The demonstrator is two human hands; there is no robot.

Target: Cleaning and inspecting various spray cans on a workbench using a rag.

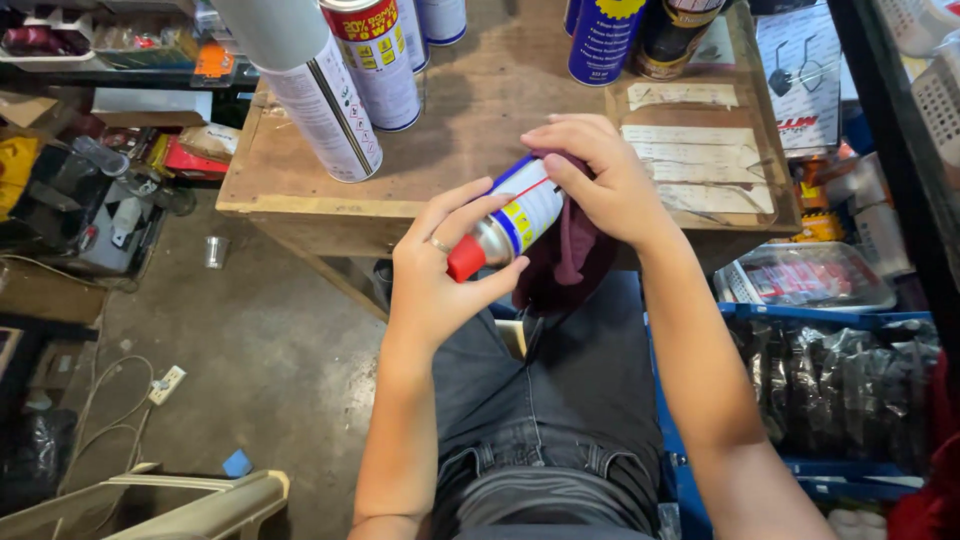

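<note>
My left hand (440,270) grips a small spray can (515,218) near its red cap, a ring on one finger. The can is white, blue and yellow and lies tilted, cap toward me. My right hand (600,180) presses a dark maroon cloth (570,255) against the can's far end, fingers curled over it. The cloth hangs down below that hand. Both hands hover above my lap, just in front of a wooden table (470,110).
Several tall spray cans (345,90) stand on the table, with paper strips (700,150) taped at its right. Blue crates (830,380) of packaged goods sit to my right. Cluttered boxes, cables and a plastic chair (180,505) lie on the concrete floor at left.
</note>
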